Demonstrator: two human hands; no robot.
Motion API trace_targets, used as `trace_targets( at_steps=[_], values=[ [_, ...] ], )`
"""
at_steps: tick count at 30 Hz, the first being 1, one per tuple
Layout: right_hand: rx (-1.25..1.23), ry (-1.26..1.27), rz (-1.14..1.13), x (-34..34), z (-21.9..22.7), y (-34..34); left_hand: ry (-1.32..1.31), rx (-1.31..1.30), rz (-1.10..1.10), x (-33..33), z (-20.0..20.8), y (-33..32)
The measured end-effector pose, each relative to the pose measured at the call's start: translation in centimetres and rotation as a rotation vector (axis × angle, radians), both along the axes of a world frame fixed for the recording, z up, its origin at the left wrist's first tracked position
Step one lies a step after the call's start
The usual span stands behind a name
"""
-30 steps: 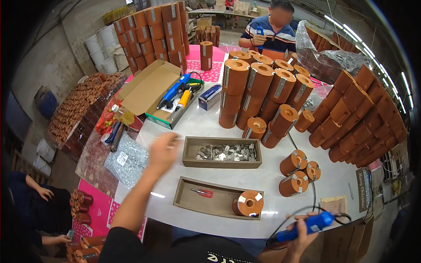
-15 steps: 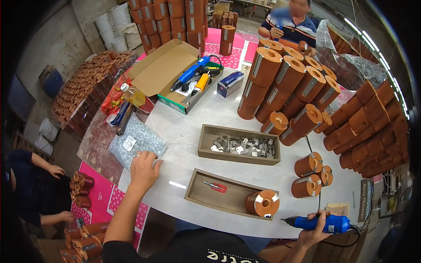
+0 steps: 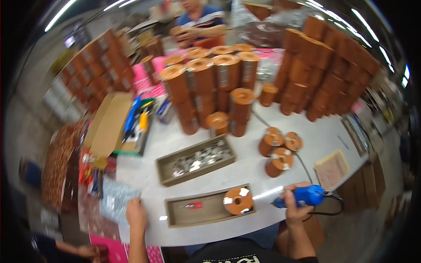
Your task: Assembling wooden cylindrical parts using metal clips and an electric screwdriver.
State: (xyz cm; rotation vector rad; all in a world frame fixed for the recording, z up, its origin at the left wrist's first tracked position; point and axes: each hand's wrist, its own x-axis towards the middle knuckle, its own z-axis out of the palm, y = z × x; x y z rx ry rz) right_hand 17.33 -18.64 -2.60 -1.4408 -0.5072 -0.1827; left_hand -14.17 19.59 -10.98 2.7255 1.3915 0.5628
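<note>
one rounded blue tool (image 3: pixel 310 195), crinkled packet (image 3: pixel 113 199)

The nearer tray (image 3: pixel 197 215) lies between bag (image 3: pixel 115 202) and driver (image 3: pixel 310 196).

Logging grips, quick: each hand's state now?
Left hand: open or closed cannot be told; by the plastic bag.
Right hand: closed, holding the blue electric screwdriver.

We're on the head-worn left fisheye: close above the white table (image 3: pixel 140 171), pitched down and forward, our black shirt (image 3: pixel 241 250) at 6 o'clock, co-worker (image 3: pixel 204 26) farther off at 12; rim bends straight edges.
</note>
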Motion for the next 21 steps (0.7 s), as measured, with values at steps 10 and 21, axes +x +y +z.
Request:
trace_targets(
  at_steps=[10,21],
  values=[
    [0.1,0.07,0.078,0.2,1.2,-0.7,0.419,-0.044,0.164,-0.5,4.2,4.2],
    [0.109,0.112,0.108,0.6,1.4,-0.2,0.218,0.05,0.278,0.7,1.5,5.1]
  ],
)
